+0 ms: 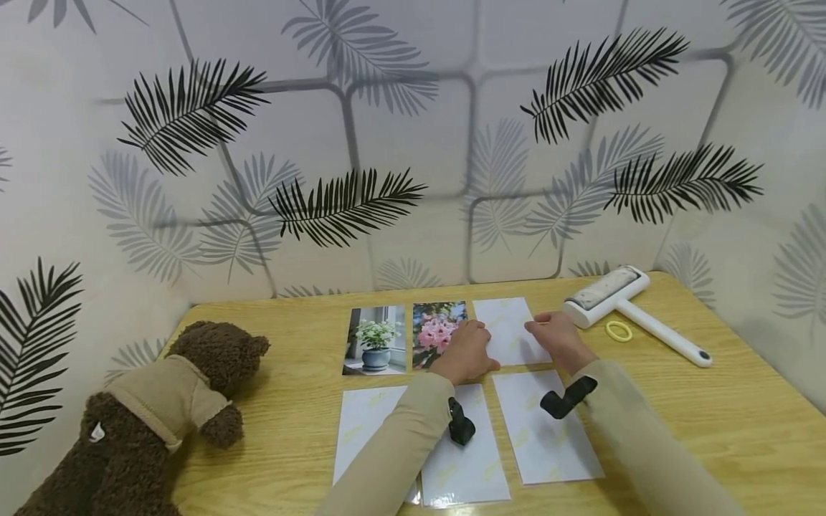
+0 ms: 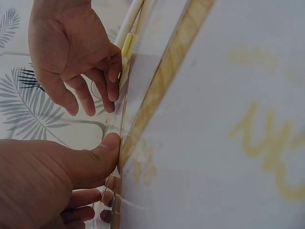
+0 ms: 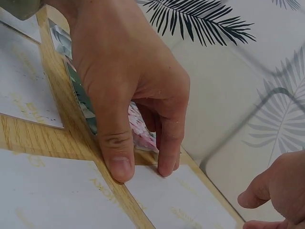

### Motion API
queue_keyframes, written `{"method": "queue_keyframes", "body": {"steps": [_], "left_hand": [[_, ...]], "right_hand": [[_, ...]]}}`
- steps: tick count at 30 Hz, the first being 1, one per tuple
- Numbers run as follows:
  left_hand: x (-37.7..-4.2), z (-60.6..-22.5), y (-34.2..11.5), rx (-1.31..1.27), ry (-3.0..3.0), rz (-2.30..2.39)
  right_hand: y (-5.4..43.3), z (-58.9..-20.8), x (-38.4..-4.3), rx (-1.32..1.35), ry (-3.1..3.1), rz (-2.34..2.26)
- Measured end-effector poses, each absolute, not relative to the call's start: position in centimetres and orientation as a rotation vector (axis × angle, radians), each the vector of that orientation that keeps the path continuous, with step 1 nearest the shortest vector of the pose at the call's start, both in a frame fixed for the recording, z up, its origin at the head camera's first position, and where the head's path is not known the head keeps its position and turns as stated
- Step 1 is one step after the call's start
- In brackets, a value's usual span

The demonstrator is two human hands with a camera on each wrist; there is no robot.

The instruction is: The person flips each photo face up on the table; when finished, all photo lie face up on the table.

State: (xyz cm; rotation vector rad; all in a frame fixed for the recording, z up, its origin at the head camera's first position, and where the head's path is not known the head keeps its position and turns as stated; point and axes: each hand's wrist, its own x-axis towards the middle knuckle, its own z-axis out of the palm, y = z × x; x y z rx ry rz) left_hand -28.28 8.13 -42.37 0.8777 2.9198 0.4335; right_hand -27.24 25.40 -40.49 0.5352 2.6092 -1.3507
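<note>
My left hand (image 1: 467, 350) reaches over the pink-flower picture card (image 1: 432, 331), its thumb and fingertips resting at the left side of a white card (image 1: 505, 326). In the right wrist view the left hand (image 3: 128, 90) has thumb and fingers spread apart at that card (image 3: 176, 195). At the card's right edge is my right hand (image 1: 563, 340); in the left wrist view this hand (image 2: 76, 57) has loose, slightly bent fingers. Whether it touches the card cannot be told. A potted-plant picture card (image 1: 377, 337) lies left of the flower card.
Below are white cards with faint yellow marks, among them a left one (image 1: 361, 416), a middle one (image 1: 467, 466) and a right one (image 1: 548, 437). A brown teddy bear (image 1: 148, 394) lies left. A lint roller (image 1: 645, 315) and yellow ring (image 1: 619, 331) lie right, near the patterned wall.
</note>
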Motion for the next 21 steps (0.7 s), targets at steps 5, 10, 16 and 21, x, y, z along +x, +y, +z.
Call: {"method": "queue_keyframes", "body": {"steps": [5,10,16,21], "left_hand": [[-28.3,-42.4,7.9,0.872,2.928,0.438],[-28.2,-42.6,7.9,0.888,2.951,0.409],[-28.0,-42.6,8.4,0.845,2.92,0.404],[-28.0,-42.8,8.4,0.837,2.937,0.377]], "right_hand": [[25.4,-40.4,-27.5,0.522,2.591,-1.337],[25.5,-40.4,-28.2,0.453,2.649,-1.281],[25.7,-41.2,-29.6,0.389,2.731,-1.249],[26.0,-42.1,-30.5,0.335,2.735,-1.306]]}}
